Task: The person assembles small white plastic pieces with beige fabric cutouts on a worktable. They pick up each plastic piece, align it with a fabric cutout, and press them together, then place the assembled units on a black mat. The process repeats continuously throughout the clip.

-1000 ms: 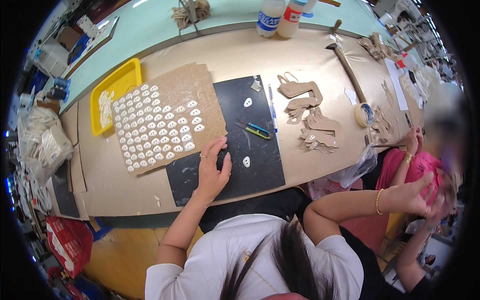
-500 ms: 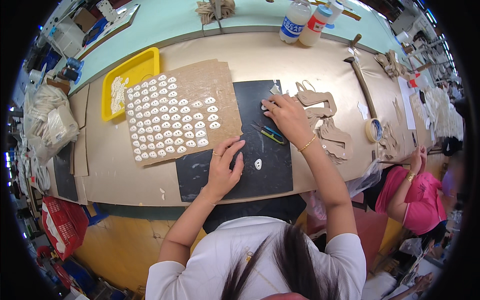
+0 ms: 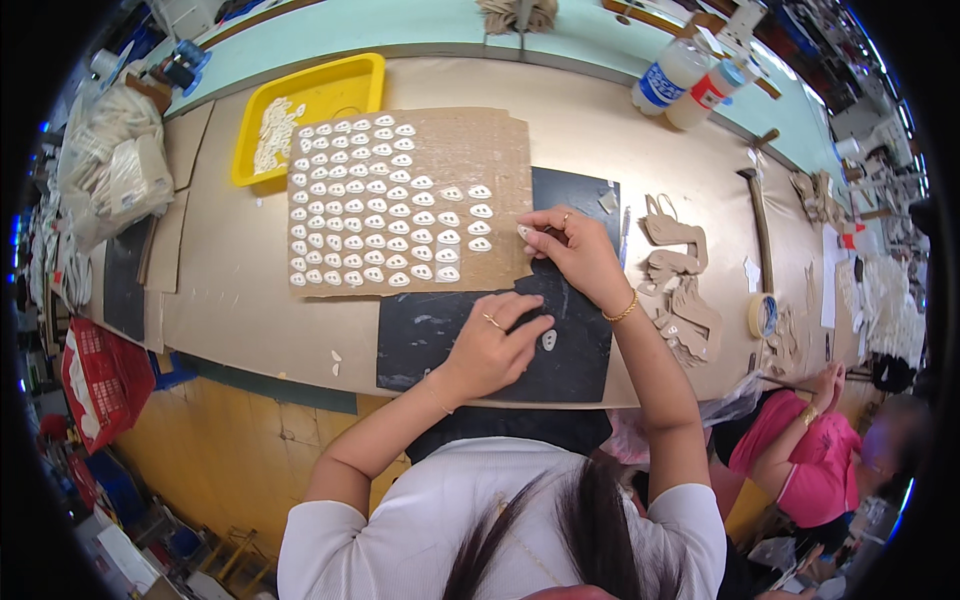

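Observation:
A brown cardboard sheet carries rows of small white rounded-triangular pieces with holes; its right part overlaps a black mat. At the sheet's right edge, my right hand pinches one small white piece between thumb and fingertips. My left hand hovers over the mat just below the sheet, fingers curved and apart, holding nothing. Close to its fingertips lies a loose white piece on the mat.
A yellow tray with more white pieces stands behind the sheet. To the right lie beige cut-out pieces, a tape roll and a hammer. Two bottles stand far right. A person in pink sits at right.
My right hand has come from the mat's far part to the sheet's right edge, with a white piece pinched. My left hand has shifted toward the loose piece. The whole view has turned slightly.

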The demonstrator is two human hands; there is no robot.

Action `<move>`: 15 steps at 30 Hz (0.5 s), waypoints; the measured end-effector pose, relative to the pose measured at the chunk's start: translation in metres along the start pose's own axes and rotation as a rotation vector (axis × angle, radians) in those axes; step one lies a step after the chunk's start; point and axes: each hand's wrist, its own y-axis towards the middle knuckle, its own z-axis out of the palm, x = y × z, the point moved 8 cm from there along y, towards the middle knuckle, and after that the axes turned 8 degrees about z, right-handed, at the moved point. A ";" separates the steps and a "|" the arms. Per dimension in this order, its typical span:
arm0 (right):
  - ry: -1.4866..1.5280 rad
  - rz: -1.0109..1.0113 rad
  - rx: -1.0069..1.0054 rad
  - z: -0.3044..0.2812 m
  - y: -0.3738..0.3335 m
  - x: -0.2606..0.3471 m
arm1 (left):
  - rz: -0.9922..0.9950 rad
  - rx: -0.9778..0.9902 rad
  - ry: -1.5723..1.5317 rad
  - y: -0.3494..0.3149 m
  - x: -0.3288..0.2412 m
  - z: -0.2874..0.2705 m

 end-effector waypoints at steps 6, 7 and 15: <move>-0.308 -0.099 0.007 0.022 0.063 0.053 | -0.119 0.073 0.199 -0.006 0.005 0.005; -0.344 -0.159 0.015 0.028 0.076 0.059 | -0.129 0.083 0.210 -0.006 0.006 0.006; -0.490 -0.170 0.068 0.054 0.103 0.070 | -0.169 0.085 0.267 -0.008 0.010 0.014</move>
